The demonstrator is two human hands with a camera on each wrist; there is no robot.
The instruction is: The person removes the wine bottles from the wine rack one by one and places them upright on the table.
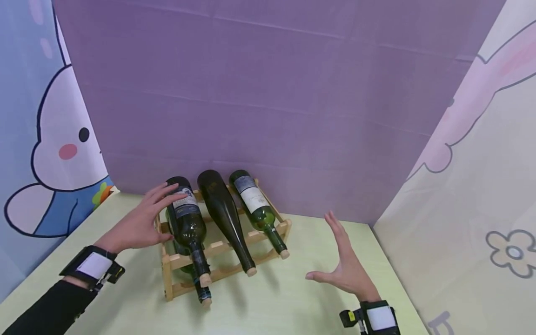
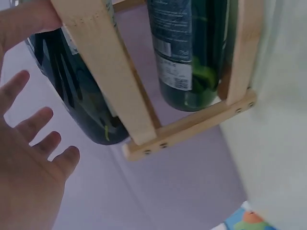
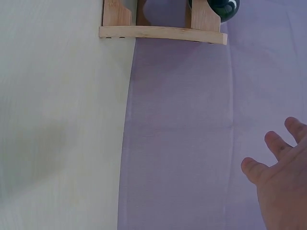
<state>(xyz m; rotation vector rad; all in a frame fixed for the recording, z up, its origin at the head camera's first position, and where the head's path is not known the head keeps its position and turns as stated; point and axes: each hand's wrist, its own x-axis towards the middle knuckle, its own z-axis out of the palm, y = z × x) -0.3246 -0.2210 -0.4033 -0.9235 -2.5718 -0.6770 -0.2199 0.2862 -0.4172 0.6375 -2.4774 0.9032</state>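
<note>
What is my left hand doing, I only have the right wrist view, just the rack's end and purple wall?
Observer: Your left hand lies with straight fingers against the leftmost top bottle in the wooden rack.
Operator: How many bottles on top?
Observer: Three, necks toward you; a fourth bottle lies on the lower level, under the left one.
Operator: And my right hand?
Observer: The right hand is open, holding nothing, above the table to the right of the rack.
</note>
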